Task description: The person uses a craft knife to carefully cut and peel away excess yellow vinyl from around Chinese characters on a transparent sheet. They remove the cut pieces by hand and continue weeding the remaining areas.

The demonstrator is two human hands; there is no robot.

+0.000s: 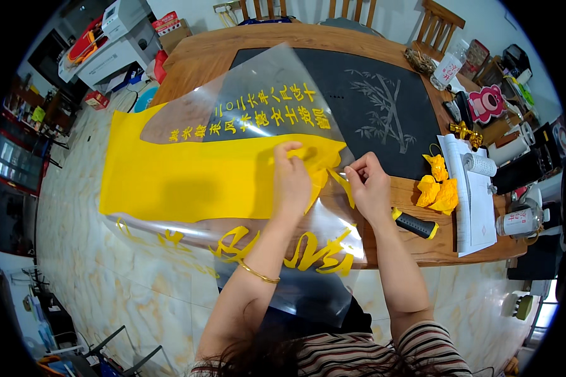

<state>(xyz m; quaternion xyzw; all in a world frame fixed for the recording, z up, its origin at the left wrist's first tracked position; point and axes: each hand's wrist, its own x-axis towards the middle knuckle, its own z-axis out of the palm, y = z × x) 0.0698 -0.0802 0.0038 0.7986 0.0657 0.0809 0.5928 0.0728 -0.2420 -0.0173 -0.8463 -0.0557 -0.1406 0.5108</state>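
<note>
A large clear plastic sheet (258,78) lies across the table and hangs over its near edge. Yellow cut-out characters stick to it, small ones (267,107) at the far side and large brush-style ones (321,251) at the near side. Between them stretches a broad piece of yellow film (188,169), torn and partly lifted at its right end. My left hand (292,182) rests over that end, its fingers curled in a pinch on the film. My right hand (370,188) pinches at the sheet's right side, beside a narrow torn yellow strip (341,187).
Crumpled yellow film scraps (439,188) lie right of my right hand, near a black-and-yellow handled tool (415,224). Papers (475,207), a paper roll (480,164) and plastic bottles (449,66) line the wooden table's (201,53) right side. A dark inlay (371,94) covers its middle.
</note>
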